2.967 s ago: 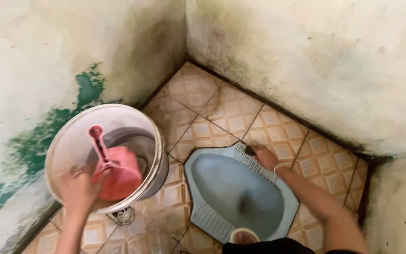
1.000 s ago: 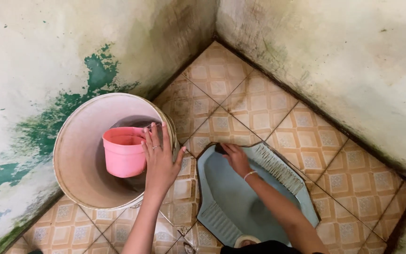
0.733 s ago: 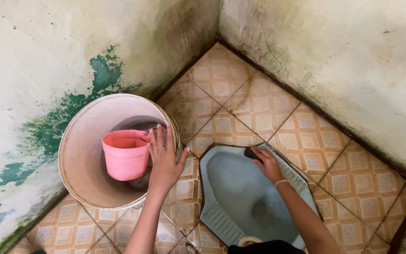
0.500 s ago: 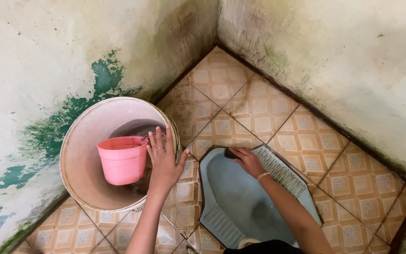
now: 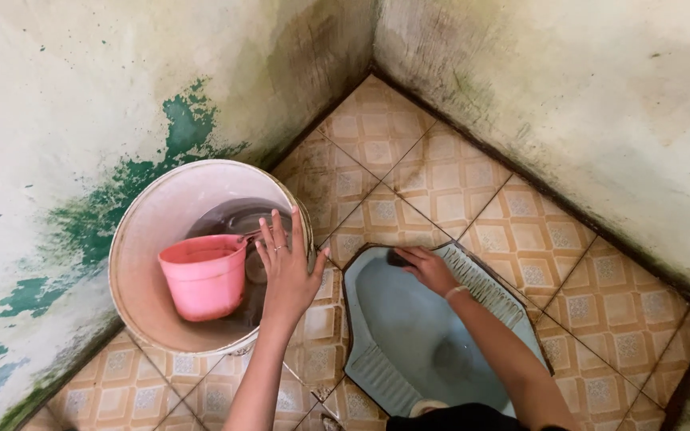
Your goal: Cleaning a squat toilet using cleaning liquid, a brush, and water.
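My left hand (image 5: 287,267) rests flat on the near rim of a white bucket (image 5: 139,233), fingers spread, holding nothing. A pink plastic dipper (image 5: 203,275) floats in the water inside the bucket, just left of that hand. My right hand (image 5: 426,268) presses a small dark scrubber (image 5: 398,258) against the far inner edge of a pale blue squat toilet pan (image 5: 409,327) set in the floor. The fingers are closed over the scrubber, which mostly hides it.
The floor is tan patterned tile (image 5: 441,179) with dark grout. Stained, mouldy walls (image 5: 569,88) meet in a corner just beyond the pan. The left wall has peeling green paint (image 5: 113,199). Ribbed footrests (image 5: 481,283) flank the pan.
Three seconds ago my left hand held the pink dipper by its handle; it has let go and now rests on the bucket rim. My right hand has kept shifting left and right along the pan's far edge.
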